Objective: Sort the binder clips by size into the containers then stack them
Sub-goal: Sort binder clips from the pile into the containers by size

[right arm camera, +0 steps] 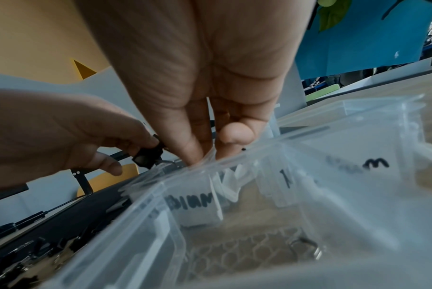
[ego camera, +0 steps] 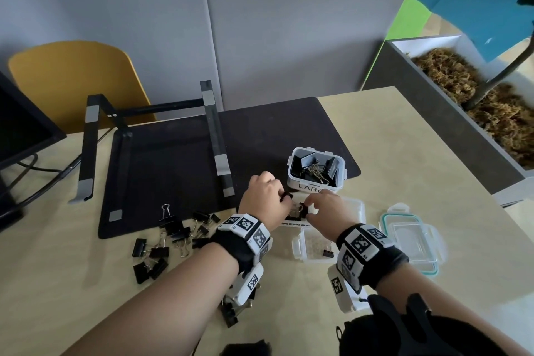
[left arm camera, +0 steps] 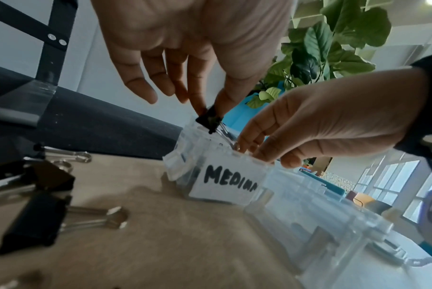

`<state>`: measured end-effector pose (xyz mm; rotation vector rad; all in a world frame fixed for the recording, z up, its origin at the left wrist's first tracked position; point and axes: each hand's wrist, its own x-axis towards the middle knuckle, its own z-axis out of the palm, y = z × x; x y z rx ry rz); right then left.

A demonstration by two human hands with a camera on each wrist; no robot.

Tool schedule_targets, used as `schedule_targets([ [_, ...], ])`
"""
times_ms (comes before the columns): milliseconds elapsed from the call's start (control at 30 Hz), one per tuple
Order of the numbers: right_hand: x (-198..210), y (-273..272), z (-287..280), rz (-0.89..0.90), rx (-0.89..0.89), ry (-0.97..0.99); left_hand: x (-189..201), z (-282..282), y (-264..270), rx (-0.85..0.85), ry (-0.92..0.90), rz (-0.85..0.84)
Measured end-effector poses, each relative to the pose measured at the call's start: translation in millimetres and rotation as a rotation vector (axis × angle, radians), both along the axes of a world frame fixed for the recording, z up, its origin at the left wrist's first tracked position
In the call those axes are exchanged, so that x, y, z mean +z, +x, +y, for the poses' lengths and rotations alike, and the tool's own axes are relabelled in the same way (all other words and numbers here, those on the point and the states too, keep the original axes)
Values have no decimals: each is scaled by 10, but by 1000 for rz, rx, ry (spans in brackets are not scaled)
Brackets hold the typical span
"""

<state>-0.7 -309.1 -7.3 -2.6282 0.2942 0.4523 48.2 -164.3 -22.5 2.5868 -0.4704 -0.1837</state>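
Observation:
My left hand (ego camera: 284,199) pinches a black binder clip (left arm camera: 210,119) between thumb and a fingertip, just above the clear container labelled MEDIUM (left arm camera: 225,181). My right hand (ego camera: 310,206) pinches that container's near wall, thumb outside and fingers inside, as the right wrist view shows (right arm camera: 207,154). The MEDIUM container (ego camera: 294,223) is mostly hidden under both hands. Behind it stands the LARGE container (ego camera: 341,166) with several big clips. In front sits a third clear container (ego camera: 300,246) with one small clip (ego camera: 328,253). Loose black clips (ego camera: 173,237) lie to the left.
A black laptop stand (ego camera: 213,136) sits on a dark mat (ego camera: 274,130) behind the hands. Clear lids with teal seals (ego camera: 410,235) lie at the right. A planter box (ego camera: 450,113) borders the table's right side. A monitor (ego camera: 20,130) stands far left.

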Motion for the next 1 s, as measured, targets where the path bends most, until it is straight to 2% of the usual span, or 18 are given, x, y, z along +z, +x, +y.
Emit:
schedule_targets([
  [133, 5, 4, 9, -3, -3, 1, -33, 8, -38, -30, 73, 26],
  [300, 0, 7, 9, -8, -6, 2, -77, 71, -39, -31, -23, 10],
  [467, 10, 2, 20, -17, -8, 3, -100, 160, -94, -96, 5, 114],
  [633, 38, -25, 57, -7, -14, -12, -51, 233, -143, -62, -60, 76],
  [767, 85, -40, 144, -47, -14, 6, -8, 477, -165, 0, -68, 69],
  [1000, 165, -29, 583, -95, 85, 56, -41, 1161, -232, 70, 83, 232],
])
